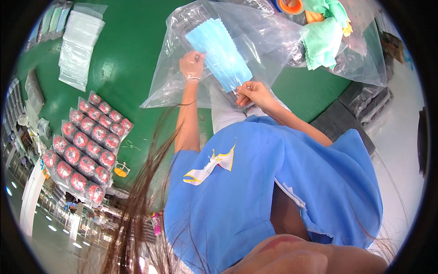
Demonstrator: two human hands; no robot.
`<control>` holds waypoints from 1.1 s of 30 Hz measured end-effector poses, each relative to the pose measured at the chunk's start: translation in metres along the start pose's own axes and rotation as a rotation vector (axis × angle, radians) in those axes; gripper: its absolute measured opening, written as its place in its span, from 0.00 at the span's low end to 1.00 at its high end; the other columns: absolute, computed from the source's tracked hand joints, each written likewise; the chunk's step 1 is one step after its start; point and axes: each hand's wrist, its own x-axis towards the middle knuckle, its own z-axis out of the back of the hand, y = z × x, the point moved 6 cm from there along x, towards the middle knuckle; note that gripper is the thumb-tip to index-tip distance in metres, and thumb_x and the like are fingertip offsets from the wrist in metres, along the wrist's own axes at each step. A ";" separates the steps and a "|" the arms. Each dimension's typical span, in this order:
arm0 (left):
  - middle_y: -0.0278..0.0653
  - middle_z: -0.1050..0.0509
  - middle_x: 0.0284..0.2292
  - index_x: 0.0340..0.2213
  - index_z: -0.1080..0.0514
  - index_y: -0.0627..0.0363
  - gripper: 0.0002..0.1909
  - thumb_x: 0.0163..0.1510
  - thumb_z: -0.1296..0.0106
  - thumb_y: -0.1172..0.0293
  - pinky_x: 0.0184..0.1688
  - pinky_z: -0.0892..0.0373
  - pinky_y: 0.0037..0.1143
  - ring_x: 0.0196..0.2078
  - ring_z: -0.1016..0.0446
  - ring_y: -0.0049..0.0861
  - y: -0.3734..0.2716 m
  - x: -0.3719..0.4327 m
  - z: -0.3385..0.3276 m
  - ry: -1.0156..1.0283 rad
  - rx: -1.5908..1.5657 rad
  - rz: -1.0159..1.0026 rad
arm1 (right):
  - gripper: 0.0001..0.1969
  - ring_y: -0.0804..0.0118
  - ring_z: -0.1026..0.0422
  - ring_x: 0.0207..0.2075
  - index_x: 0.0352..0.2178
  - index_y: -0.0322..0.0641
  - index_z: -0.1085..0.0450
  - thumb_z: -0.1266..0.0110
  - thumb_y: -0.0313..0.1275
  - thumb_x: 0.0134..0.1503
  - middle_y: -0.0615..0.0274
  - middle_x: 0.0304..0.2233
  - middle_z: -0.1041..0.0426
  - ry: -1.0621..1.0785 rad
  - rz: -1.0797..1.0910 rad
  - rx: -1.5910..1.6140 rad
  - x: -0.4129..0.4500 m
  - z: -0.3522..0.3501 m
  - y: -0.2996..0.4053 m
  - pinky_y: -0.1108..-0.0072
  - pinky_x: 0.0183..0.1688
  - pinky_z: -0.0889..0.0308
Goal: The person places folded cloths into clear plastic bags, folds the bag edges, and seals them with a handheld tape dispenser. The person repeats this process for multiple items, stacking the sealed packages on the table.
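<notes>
A light blue cloth pack with zigzag edges lies slanted over a large clear plastic bag, above my lap. It seems to have clear film around it. My left hand is at its left edge, thumb and finger pinched together there. The hand looks pale, as if seen through film; whether it is inside the large bag I cannot tell. My right hand pinches the pack's lower end, where clear film shows. Mint green cloths with yellow-orange pieces lie on plastic at the upper right, near an orange tape roll.
Rows of wrapped packs with red round ends stand on the green floor at left. Flat clear bags lie beyond them. Small orange-handled scissors are beside the rows. Dark grey padded blocks are at right.
</notes>
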 end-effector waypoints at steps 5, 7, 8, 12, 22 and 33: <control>0.39 0.25 0.30 0.29 0.26 0.54 0.11 0.49 0.42 0.60 0.42 0.36 0.36 0.36 0.28 0.37 0.004 -0.014 -0.006 0.062 0.037 0.100 | 0.15 0.70 0.24 0.19 0.27 0.31 0.30 0.47 0.36 0.61 0.53 0.23 0.22 -0.156 -0.056 -0.118 0.066 0.033 -0.073 0.83 0.23 0.30; 0.45 0.27 0.37 0.37 0.27 0.57 0.14 0.51 0.43 0.62 0.48 0.37 0.38 0.44 0.29 0.41 -0.029 -0.038 0.017 -0.229 0.261 -0.030 | 0.16 0.70 0.23 0.19 0.25 0.31 0.29 0.47 0.36 0.61 0.53 0.22 0.22 -0.227 -0.097 -0.227 0.080 0.041 -0.078 0.84 0.23 0.30; 0.48 0.27 0.41 0.41 0.28 0.59 0.17 0.51 0.44 0.63 0.51 0.37 0.40 0.47 0.30 0.43 -0.052 -0.059 0.029 -0.375 0.375 -0.099 | 0.20 0.72 0.24 0.18 0.20 0.33 0.28 0.45 0.40 0.60 0.58 0.18 0.23 -0.239 -0.081 -0.277 0.087 0.046 -0.088 0.83 0.22 0.30; 0.51 0.40 0.57 0.56 0.40 0.63 0.31 0.53 0.45 0.63 0.61 0.48 0.47 0.61 0.43 0.49 -0.092 -0.145 -0.004 0.297 -0.098 -0.005 | 0.24 0.73 0.25 0.16 0.15 0.38 0.27 0.43 0.45 0.57 0.63 0.14 0.25 -0.263 -0.152 -0.683 0.068 0.062 -0.094 0.80 0.22 0.31; 0.47 0.62 0.68 0.65 0.58 0.61 0.72 0.29 0.38 0.29 0.65 0.65 0.56 0.70 0.67 0.43 -0.100 -0.025 -0.069 0.485 0.512 -0.227 | 0.20 0.62 0.26 0.36 0.37 0.32 0.31 0.48 0.44 0.60 0.55 0.34 0.25 -0.993 0.638 -0.323 -0.022 0.147 0.004 0.72 0.42 0.32; 0.35 0.66 0.69 0.66 0.61 0.55 0.76 0.26 0.47 0.17 0.61 0.74 0.63 0.70 0.77 0.43 -0.049 0.154 -0.069 0.386 0.551 -0.255 | 0.10 0.81 0.38 0.25 0.27 0.33 0.25 0.40 0.31 0.56 0.75 0.21 0.32 -0.955 0.749 -0.277 -0.024 0.182 0.169 0.84 0.29 0.42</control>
